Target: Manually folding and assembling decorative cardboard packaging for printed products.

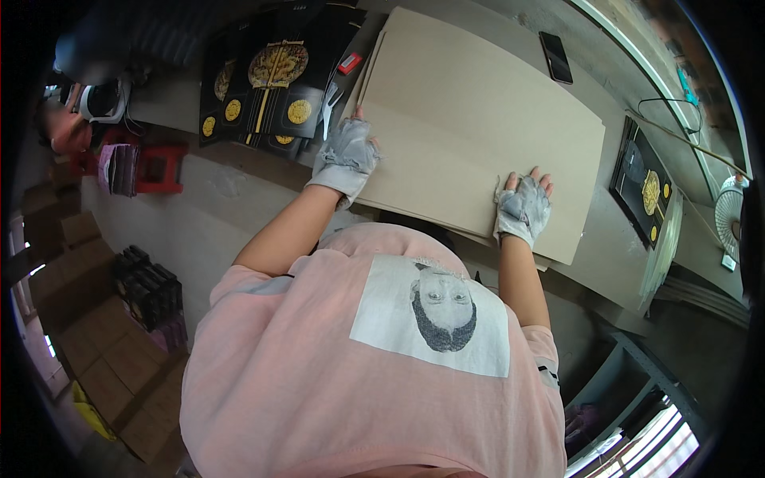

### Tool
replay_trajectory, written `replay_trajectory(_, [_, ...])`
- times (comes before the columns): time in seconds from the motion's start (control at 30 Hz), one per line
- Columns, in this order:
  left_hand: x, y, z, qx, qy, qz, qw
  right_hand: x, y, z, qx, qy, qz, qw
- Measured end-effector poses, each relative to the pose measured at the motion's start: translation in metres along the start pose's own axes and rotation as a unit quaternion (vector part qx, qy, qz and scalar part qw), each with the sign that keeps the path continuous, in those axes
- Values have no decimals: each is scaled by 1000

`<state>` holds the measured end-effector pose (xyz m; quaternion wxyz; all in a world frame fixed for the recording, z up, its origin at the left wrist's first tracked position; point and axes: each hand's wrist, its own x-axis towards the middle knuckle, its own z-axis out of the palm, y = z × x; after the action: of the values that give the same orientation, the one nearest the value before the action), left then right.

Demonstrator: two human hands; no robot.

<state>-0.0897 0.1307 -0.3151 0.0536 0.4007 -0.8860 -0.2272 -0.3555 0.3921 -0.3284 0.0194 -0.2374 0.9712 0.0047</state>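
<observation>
At the far left, below the tabletop (610,247), a red stool (162,169) is standing, and a bundle of purple-edged sheets (121,170) is leaning at its side. Lower down, brown cardboard boxes (100,370) are lying, with black stacks (147,288) just beside them. On the left part of the tabletop, black printed sheets (275,99) with golden round designs are overlapping one another and reaching close to the near edge. To their right, a small red item (349,63) and a pale tool (327,111) – its kind I cannot tell – are lying before the boards.

The stack of grey-beige boards (462,111) is occupying the middle of the tabletop, with its long side along the near edge. The left hand (347,155), in a grey fingerless glove, is touching the left edge of this stack, not far from its near left corner; whether the fingers are gripping any board, I cannot tell. The right hand (523,205), in a similar glove, is resting on the top board towards the near right corner – its fingers are spreading a little and holding nothing.

Beyond the stack, a black phone (555,57) is lying towards the far edge. A black panel with golden design (641,187) is lying near the right end, and a white fan (728,215) is standing farther right.
</observation>
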Motion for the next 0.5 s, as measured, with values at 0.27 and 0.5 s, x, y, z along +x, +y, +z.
replay_trajectory(0.27, [1,11,3,26,53,1,998,0,0,-4,5,7,-12,1000])
replay_trajectory(0.5, [20,-8,22,-61,32,-68,995,-2,-2,-9,6,-3,-10,1000])
